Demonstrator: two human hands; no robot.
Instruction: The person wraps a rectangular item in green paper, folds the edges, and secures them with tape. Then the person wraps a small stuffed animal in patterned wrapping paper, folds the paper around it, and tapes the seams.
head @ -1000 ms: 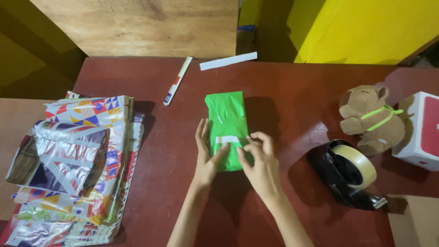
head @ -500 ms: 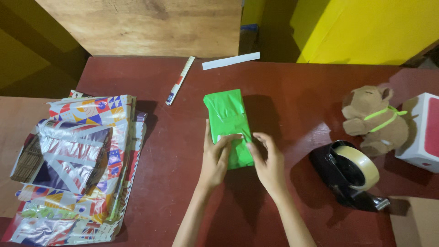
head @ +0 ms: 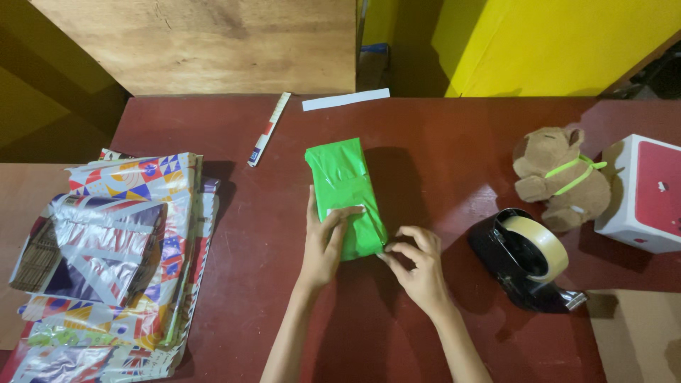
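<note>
Green-wrapped parcel lies mid worktop, mostly covered. Left hand flat, pressing taped flap; right hand pinching near end fold w/ fingertips, end not yet taped.

A single head-worn view looks steeply down from above at the dark red table, close enough that both forearms enter from the bottom edge, fingers near frame centre

We see a dim, warm picture. Light comes from the left, so the green parcel throws a dark shadow to its right. The tape roll shines a little. Everything looks sharp.
</note>
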